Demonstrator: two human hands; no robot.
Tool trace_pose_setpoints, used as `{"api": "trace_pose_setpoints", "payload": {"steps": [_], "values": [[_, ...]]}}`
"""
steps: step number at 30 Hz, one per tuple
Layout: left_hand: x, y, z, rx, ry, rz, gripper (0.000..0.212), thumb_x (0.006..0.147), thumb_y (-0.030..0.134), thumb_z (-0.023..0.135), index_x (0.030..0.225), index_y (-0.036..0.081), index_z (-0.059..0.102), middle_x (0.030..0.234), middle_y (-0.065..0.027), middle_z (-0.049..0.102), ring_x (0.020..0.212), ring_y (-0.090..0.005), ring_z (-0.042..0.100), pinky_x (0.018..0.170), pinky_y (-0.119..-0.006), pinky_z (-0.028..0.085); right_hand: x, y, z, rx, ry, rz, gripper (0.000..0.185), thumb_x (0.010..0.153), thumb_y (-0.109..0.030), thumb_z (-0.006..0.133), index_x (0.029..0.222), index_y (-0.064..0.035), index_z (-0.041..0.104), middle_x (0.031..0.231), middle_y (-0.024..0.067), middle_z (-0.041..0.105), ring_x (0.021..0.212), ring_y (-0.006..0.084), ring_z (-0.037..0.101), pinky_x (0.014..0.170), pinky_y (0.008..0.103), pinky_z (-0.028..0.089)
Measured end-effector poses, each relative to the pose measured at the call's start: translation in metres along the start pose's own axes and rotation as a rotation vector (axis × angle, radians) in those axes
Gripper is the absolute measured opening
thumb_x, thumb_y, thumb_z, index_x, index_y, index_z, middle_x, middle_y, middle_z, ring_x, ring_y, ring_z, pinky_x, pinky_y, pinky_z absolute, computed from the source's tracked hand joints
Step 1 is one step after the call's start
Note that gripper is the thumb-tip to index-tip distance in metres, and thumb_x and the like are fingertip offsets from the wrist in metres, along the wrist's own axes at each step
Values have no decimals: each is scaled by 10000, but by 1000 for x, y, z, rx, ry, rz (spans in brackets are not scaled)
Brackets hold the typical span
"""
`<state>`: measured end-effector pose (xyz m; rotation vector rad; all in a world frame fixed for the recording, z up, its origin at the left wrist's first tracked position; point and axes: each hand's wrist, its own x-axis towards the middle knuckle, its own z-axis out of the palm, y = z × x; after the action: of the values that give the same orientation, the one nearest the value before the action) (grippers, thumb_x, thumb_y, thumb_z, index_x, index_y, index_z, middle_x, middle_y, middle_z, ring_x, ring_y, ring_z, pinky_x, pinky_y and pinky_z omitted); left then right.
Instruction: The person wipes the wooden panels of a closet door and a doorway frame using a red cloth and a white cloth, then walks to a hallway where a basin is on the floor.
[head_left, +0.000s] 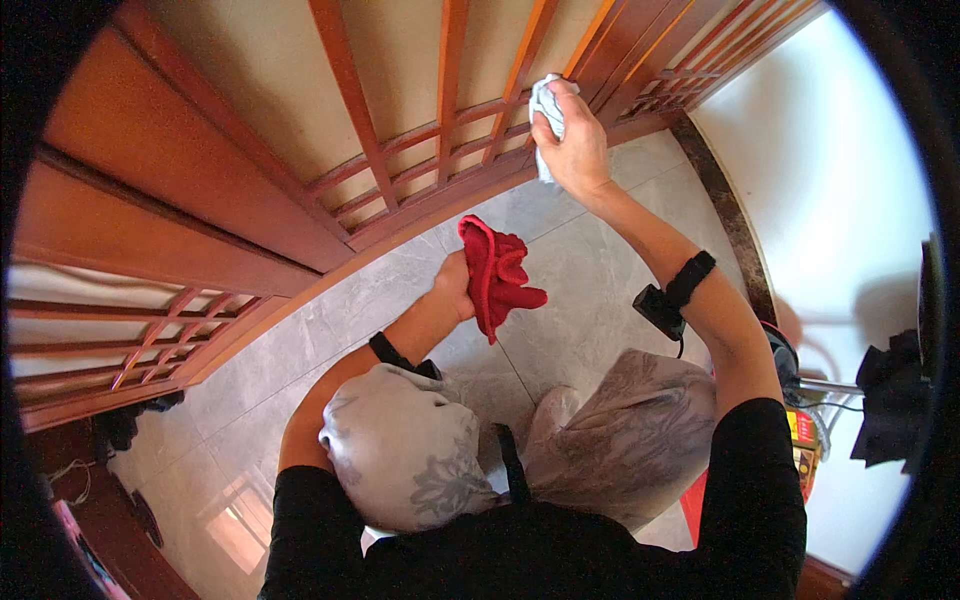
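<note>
My right hand (576, 150) grips a crumpled white cloth (547, 112) against the lower lattice bars of a reddish-brown wooden screen or door (448, 82). Lower down and to the left, my left hand (454, 285) holds a bunched red cloth (499, 277) above the floor, apart from the woodwork. Part of that hand is hidden by the red cloth. Around each forearm runs a black strap, and a small black box hangs at the right one.
Grey tiles cover the floor (300, 390), with my bent knees close below my hands. A dark stone border (731, 202) meets the white wall (810, 165) at right. Beside my right elbow stand a metal rod and packages. Dark items lie at the lower left.
</note>
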<state>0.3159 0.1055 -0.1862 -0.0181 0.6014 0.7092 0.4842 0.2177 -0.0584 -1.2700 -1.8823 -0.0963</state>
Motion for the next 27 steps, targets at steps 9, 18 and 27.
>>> {"api": "trace_pose_setpoints", "payload": {"steps": [9, 18, 27], "values": [[-25, 47, 2, 77, -168, -190, 305, 971, 241, 404, 1087, 20, 579, 1014, -141, 650, 897, -280, 635, 820, -431, 528, 9, 2, -2, 131, -75, -132, 435, 761, -132, 650, 1189, -92, 587, 898, 109, 634, 749, 296, 660, 654, 359, 548], [-64, 44, 59, 396, -1, -361, 255, 953, 230, 445, 1002, 39, 607, 877, -116, 668, 724, -253, 649, 671, -418, 550, 14, 37, -42, -353, -298, -165, 513, 780, -94, 610, 1277, -202, 543, 1027, 78, 622, 796, 330, 656, 665, 409, 552], [-118, -13, 135, 669, 129, -352, 261, 938, 238, 446, 1074, 75, 599, 892, -108, 675, 697, -232, 648, 615, -379, 540, -20, -29, -23, 631, -187, -49, 429, 815, -86, 617, 1239, -52, 564, 1082, 156, 668, 988, 273, 654, 792, 324, 524]]}}
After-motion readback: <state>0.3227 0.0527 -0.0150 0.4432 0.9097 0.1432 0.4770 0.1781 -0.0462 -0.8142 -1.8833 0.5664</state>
